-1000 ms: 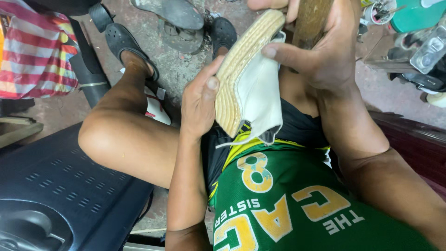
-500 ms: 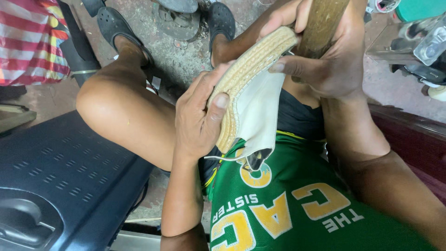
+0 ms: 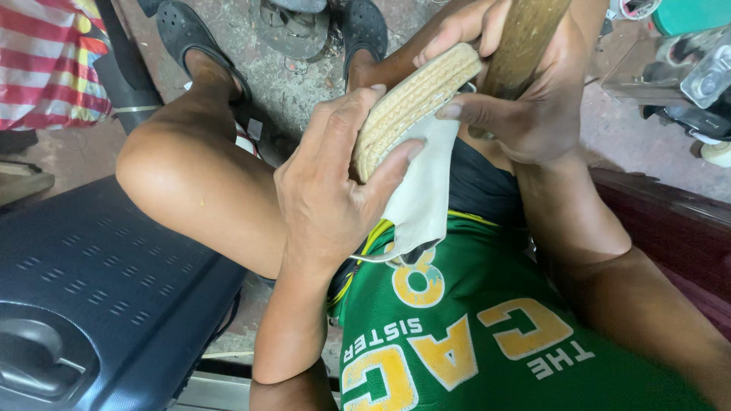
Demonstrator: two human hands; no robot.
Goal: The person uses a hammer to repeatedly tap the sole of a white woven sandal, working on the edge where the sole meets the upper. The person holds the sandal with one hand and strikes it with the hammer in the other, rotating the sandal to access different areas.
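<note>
My left hand (image 3: 327, 198) wraps around the heel end of a shoe with a tan ridged rubber sole (image 3: 411, 103) and a pale off-white upper (image 3: 422, 202), sole turned up and to the left. My right hand (image 3: 525, 99) pinches the toe end of the sole with thumb and fingers and also clasps a thick brown wooden post (image 3: 525, 42) that stands between my knees. The shoe rests over my lap, above green shorts (image 3: 487, 335) with yellow lettering.
A dark blue plastic case (image 3: 91, 297) lies at lower left beside my left knee. My feet in black sandals (image 3: 190, 38) rest on a dirty concrete floor. Striped red-and-white cloth (image 3: 46, 61) is at upper left; bottles and clutter (image 3: 700, 68) at upper right.
The view has shifted closer and slightly down. My left hand has slid further around the shoe's heel and upper, and the shoe has tilted more level. My right hand stays on the toe and post.
</note>
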